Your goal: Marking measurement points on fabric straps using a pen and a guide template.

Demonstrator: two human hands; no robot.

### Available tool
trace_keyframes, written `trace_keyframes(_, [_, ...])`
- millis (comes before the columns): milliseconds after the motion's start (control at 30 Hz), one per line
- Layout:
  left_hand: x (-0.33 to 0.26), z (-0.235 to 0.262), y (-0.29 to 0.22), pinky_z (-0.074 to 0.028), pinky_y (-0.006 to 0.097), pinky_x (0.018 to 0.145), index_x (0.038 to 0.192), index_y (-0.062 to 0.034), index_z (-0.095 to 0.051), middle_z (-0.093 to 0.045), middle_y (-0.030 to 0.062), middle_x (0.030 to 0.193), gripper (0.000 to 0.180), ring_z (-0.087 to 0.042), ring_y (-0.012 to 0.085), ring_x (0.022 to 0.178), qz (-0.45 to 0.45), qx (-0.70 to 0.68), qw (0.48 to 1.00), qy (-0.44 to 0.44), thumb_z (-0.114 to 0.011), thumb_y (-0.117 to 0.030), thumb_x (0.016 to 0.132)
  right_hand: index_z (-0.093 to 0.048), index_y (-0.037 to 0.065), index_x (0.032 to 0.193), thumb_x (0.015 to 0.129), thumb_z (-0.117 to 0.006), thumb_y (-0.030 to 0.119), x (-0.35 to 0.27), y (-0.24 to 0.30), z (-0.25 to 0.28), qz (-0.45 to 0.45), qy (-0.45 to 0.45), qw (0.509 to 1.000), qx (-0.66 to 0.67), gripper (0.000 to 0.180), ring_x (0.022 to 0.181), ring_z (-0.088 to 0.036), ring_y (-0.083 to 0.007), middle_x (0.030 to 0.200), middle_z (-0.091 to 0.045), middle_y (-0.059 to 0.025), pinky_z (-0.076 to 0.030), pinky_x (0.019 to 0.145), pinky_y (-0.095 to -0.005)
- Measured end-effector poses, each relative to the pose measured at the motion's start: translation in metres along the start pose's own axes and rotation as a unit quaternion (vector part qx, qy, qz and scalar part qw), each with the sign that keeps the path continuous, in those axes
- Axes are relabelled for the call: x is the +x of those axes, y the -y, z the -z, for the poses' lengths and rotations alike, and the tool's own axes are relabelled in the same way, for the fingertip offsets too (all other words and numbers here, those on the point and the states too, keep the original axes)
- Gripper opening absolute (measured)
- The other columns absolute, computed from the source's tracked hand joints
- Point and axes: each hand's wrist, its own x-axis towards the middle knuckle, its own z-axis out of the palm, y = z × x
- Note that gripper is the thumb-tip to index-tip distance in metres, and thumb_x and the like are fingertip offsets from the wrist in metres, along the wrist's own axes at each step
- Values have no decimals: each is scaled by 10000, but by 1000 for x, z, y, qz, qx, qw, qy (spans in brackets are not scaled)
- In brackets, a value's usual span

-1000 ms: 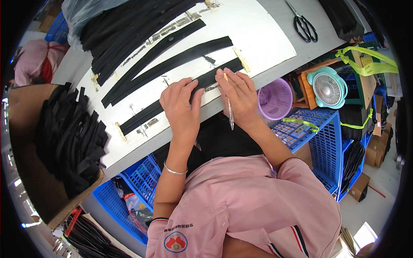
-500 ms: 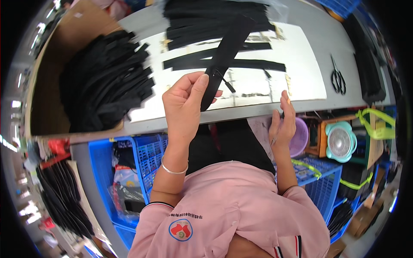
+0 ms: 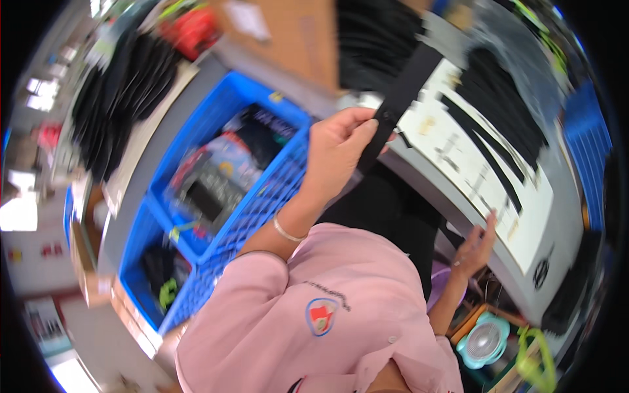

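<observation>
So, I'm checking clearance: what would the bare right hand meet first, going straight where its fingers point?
Likely the white flat board; depth is unclear, so the right hand might pass above it.

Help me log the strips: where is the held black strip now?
In the head view, the black strip is above and right of centre, pinched in the left hand, with the blue basket at left and white board at right.

Brightly lit — motion-blurred, glare far left, edges bent.

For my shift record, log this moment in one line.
left hand: holds black strip | right hand: near table edge, grip unclear
</observation>
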Motion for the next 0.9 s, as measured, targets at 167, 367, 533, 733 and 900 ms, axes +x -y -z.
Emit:
trace_keyframes(167, [-28,89,-15,-605,268,747,1143,60,-691,-763,121,961,190,-749,165,863,-52,43,990,-121,-605,-72,1036,-561,-60,1390,1041,-579,11,11,7,2,20,14,999,30,356,1315,-610,-360,1433,-615,-216,-485,1098,-413])
trace_keyframes(367, [-103,206,-46,-583,246,675,1185,63,-699,-759,106,897,235,-717,123,751,-106,150,911,-370,-605,-74,1019,-551,43,1471,1062,-583,68,18,12,-13,90,46,995,-11,411,1191,-673,-311,1399,-646,-175,-534,995,-384])
trace_keyframes(533, [-173,306,-68,-590,277,683,1187,79,-693,-763,137,924,234,-726,169,751,-124,134,845,-503,-597,-59,1024,-559,66,1463,1051,-609,74,22,19,-22,118,50,992,-7,415,1180,-687,-307,1386,-658,-160,-545,992,-389])
trace_keyframes(733, [-220,356,-76,-595,294,692,1215,100,-653,-760,177,973,248,-730,188,775,-156,100,811,-554,-604,-58,1030,-553,77,1474,1069,-583,99,24,24,-21,120,71,990,-6,407,1208,-675,-312,1400,-646,-170,-544,998,-399])
trace_keyframes(900, [-224,365,-87,-596,288,700,1202,89,-649,-757,177,983,235,-734,197,789,-165,100,814,-548,-624,-62,1024,-541,54,1479,1073,-572,94,24,26,-19,126,73,989,-2,409,1220,-672,-322,1400,-643,-185,-545,999,-404])
